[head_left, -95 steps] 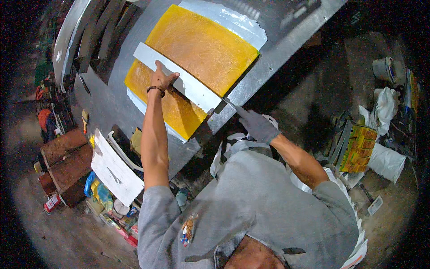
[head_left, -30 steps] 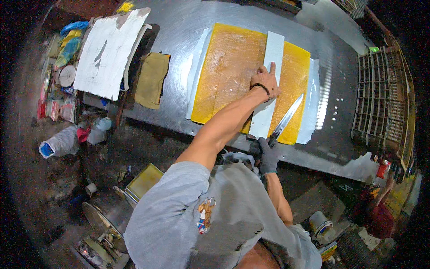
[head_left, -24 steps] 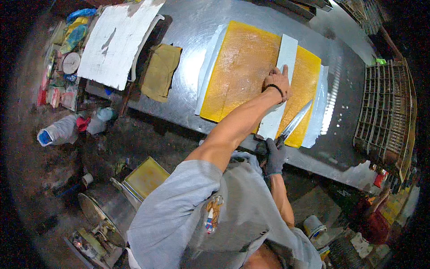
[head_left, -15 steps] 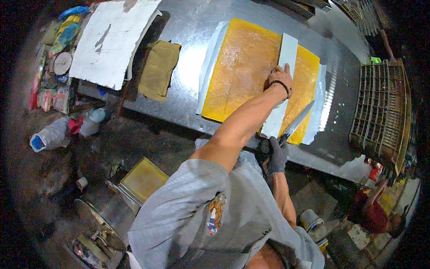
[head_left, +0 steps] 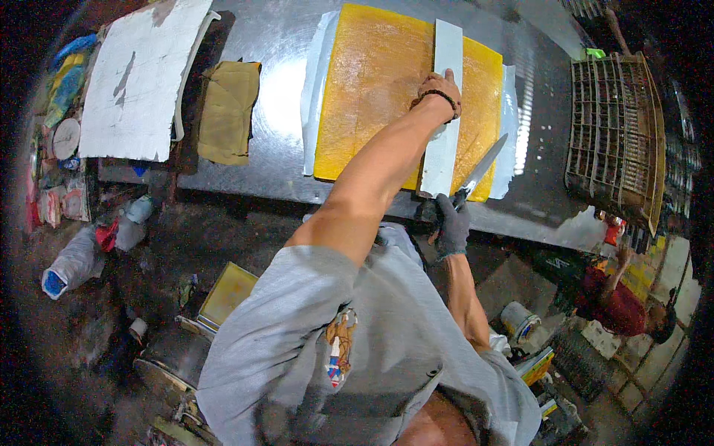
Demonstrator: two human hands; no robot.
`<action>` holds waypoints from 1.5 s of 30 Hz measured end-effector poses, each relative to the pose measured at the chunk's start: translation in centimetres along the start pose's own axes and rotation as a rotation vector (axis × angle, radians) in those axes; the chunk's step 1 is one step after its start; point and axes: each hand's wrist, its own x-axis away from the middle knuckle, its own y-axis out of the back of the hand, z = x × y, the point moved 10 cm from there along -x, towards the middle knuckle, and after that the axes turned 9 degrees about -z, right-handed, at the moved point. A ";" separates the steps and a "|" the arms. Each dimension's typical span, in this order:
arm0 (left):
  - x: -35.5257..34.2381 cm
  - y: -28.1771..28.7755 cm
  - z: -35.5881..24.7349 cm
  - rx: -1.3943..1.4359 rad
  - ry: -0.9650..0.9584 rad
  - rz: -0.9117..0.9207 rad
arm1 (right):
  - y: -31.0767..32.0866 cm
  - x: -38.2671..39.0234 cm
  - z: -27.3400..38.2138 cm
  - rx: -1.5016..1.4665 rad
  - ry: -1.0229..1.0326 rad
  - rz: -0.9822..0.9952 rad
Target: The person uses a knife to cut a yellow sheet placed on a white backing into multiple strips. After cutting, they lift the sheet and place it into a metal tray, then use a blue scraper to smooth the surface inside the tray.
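Note:
A flat, glossy amber-yellow slab (head_left: 379,82) lies on a pale sheet (head_left: 315,111) on the metal table. Across its right part runs a long pale flat strip (head_left: 448,46), like a straightedge. My bare left hand (head_left: 440,91), with a dark beaded bracelet at the wrist, holds the strip down around its middle, fingers against it. In my gloved right hand (head_left: 454,227), closed round the handle, is a knife (head_left: 482,165). Its long blade points up and right over the slab, right of the strip's near end. Whether the edge touches the slab, I cannot tell.
On the metal table (head_left: 282,37), folded brown cloth or paper (head_left: 229,111) lies left of the slab, beside a worn white board (head_left: 141,82). A wire rack (head_left: 613,134) stands at right. Another person in a dark red top (head_left: 613,301) appears at the lower right.
The whole view has shifted, so the table and slab sit further up and left in the picture. Both hands keep nearly the same places on the strip and knife.

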 end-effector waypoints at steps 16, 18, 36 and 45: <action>1.2 0.8 -0.1 -0.002 -0.047 0.021 | 3.9 -4.3 1.9 0.587 0.224 -0.059; 1.3 1.1 0.1 0.011 -0.068 -0.020 | 3.6 -4.6 5.6 0.694 0.429 -0.001; 1.9 2.1 -0.3 -0.091 -0.154 -0.049 | -15.1 -14.4 19.1 0.760 0.887 0.168; 1.4 1.5 -0.2 -0.061 -0.148 -0.018 | -17.1 -14.2 21.4 0.878 0.855 0.248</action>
